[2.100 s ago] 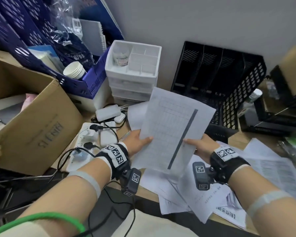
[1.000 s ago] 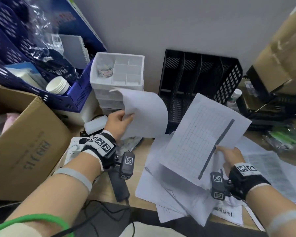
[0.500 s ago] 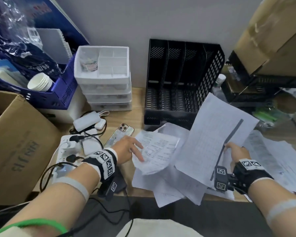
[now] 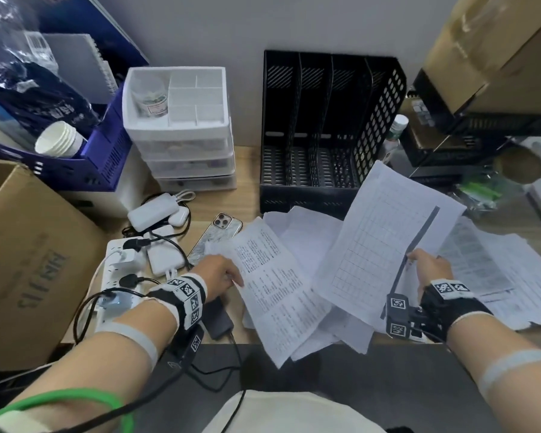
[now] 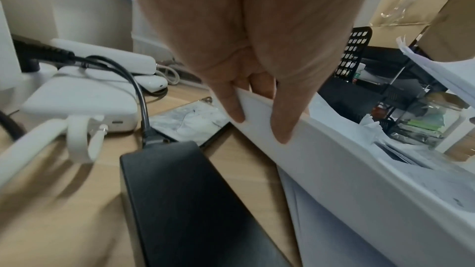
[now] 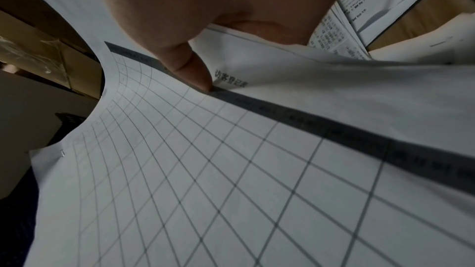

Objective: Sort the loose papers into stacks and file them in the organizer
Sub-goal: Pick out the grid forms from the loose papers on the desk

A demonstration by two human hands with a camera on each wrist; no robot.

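My right hand [image 4: 425,264] pinches a gridded sheet with a dark stripe [image 4: 384,245] and holds it tilted above the desk; the thumb [image 6: 190,68] lies on the stripe. My left hand [image 4: 222,271] pinches the left edge of a printed text sheet [image 4: 272,289], thumb and fingers [image 5: 282,121] on either side of that sheet [image 5: 334,170]. Beneath both lies a loose pile of white papers [image 4: 306,235]. The black slotted organizer [image 4: 331,132] stands against the wall behind the pile, its slots bare.
More printed sheets [image 4: 506,276] spread at the right. A phone [image 4: 216,235], power banks [image 4: 153,210], a power strip with cables [image 4: 119,254] and a black adapter [image 5: 185,200] crowd the left. White drawer unit [image 4: 181,126], blue crate [image 4: 85,151], cardboard box [image 4: 35,264].
My left hand let go of the gridded sheet, lifted a blank-backed page, and now holds a printed text sheet low over the pile. My right hand carried the gridded sheet to the right.
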